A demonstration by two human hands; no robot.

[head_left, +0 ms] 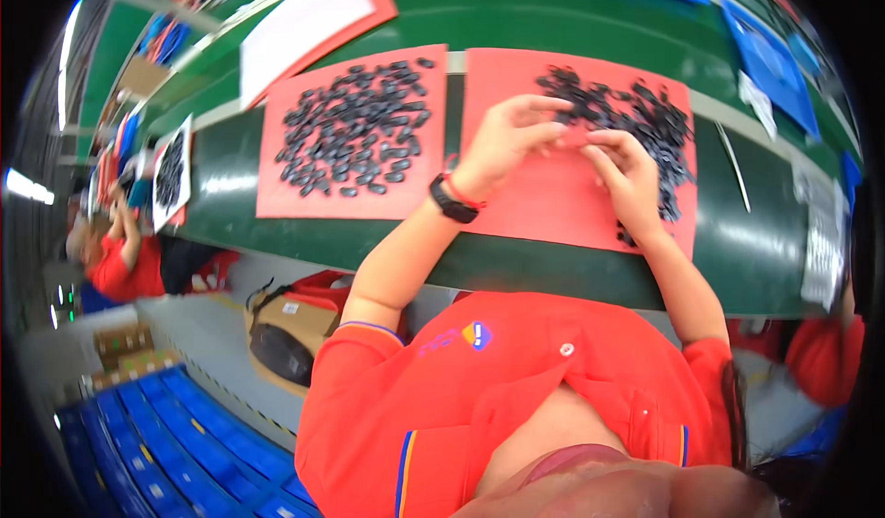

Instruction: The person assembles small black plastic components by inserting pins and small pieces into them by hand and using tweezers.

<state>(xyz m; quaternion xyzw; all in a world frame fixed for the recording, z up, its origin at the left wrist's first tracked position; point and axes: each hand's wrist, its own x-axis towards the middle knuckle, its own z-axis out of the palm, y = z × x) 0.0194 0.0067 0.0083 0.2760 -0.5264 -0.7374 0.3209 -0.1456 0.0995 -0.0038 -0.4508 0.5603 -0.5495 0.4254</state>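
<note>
Above the right-hand red mat [535,206], my left hand [513,142] and my right hand [631,182] are close together, fingertips facing. Each hand is closed in a pinch of thumb and fingers; what lies between the fingertips is too small and blurred to name. Just beyond and to the right of my hands, a spread of small black parts [666,140] covers the far and right side of this mat. On the left-hand red mat [277,203] lie many rounded, oblong black pieces [355,126]. A black band sits on my left wrist.
Both mats lie on a green table [221,186]. White paper on a red sheet [304,29] is at the far left. Blue trays [770,66] stand at the far right, near a thin white stick [734,166] and clear plastic packaging [823,241]. Another person [129,260] sits at the left.
</note>
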